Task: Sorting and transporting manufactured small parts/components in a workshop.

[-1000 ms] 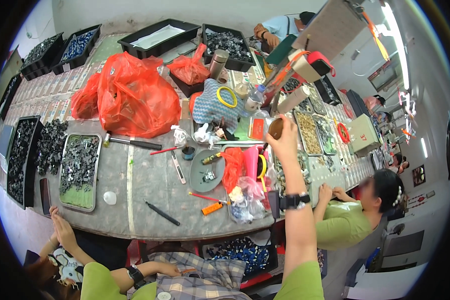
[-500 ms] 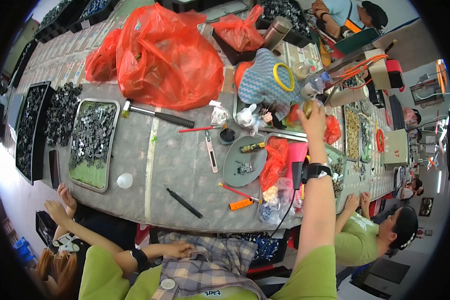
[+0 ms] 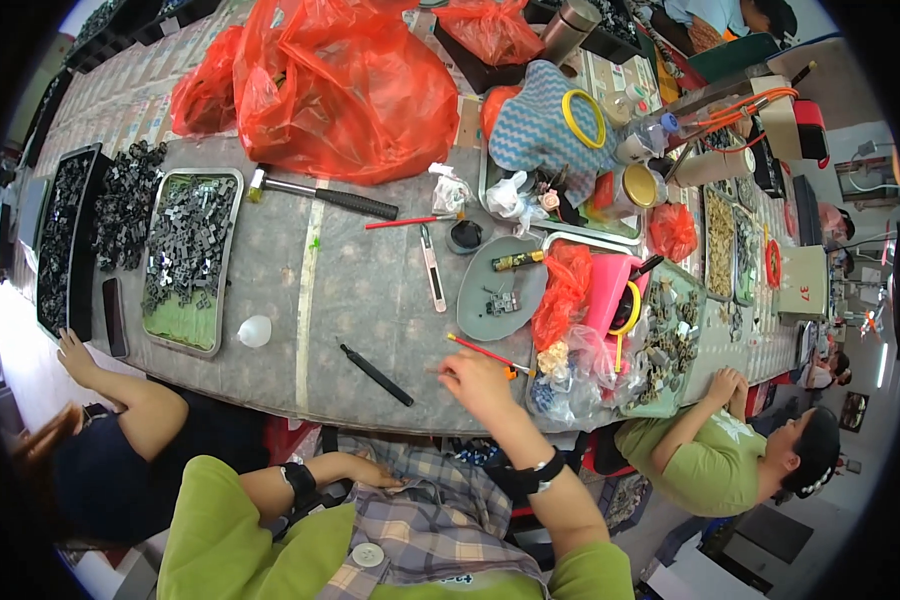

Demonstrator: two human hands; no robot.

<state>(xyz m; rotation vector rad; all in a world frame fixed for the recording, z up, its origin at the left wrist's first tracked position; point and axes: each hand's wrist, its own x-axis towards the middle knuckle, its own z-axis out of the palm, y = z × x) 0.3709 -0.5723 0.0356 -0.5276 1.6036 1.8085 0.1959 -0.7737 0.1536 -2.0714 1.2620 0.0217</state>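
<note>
My right hand [image 3: 478, 385] hovers at the table's front edge with bent, parted fingers, and nothing shows in them. Beneath it lies an orange block-like object [image 3: 511, 373], mostly covered by the hand. A thin red stick [image 3: 480, 350] lies just beyond. My left hand [image 3: 375, 471] rests on the checked apron in my lap, its fingers stretched along the cloth. Left of my right hand is a black pen-like tool [image 3: 377, 375]. Farther off are a utility knife [image 3: 432, 268] and a grey dish [image 3: 475, 310] holding small metal parts and a patterned cylinder [image 3: 517, 260].
A hammer [image 3: 340, 199] lies before a large red plastic bag [image 3: 345, 100]. At left stands a tray of dark parts [image 3: 232, 215]. A pink holder [image 3: 607, 290], plastic bags and a gold-lidded jar [image 3: 638, 187] crowd the right. People sit on both sides.
My right hand has left the gold-lidded jar and come back to the table's front edge. My left hand stays in my lap. The neighbour's hand at left has moved to the black bin.
</note>
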